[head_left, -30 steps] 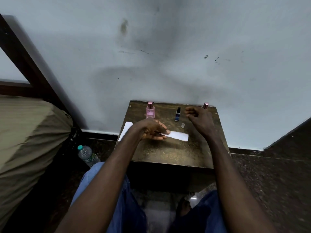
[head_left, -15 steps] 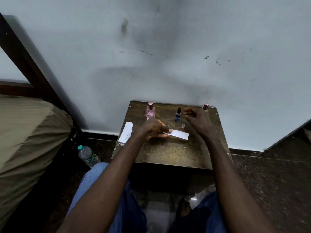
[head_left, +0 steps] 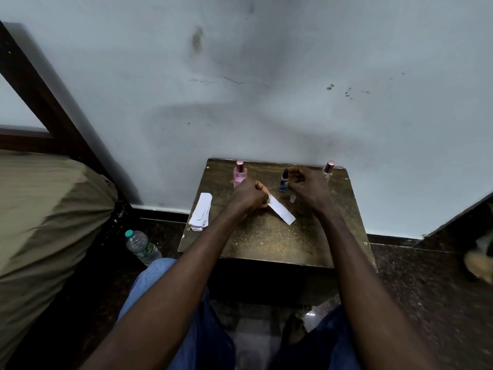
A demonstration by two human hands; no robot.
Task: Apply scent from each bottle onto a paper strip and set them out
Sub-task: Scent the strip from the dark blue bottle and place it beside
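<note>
I am looking down into what appears to be a bedroom in a home. A bed with an olive cover [head_left: 45, 214] and dark wooden frame [head_left: 40, 97] stands on the left, against a scuffed pale wall [head_left: 266, 76]. A small worn wooden table [head_left: 269, 241] sits at the wall, and 1 plastic water bottle [head_left: 142, 247] lies on the dark speckled floor [head_left: 416, 295].

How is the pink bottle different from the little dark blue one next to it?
The pink bottle is wider, pale and see-through with a rosy metallic cap; the dark blue bottle is slimmer, shorter and dark, with a black top. The right hand is beside the blue bottle. Both stand upright on the table.
</note>
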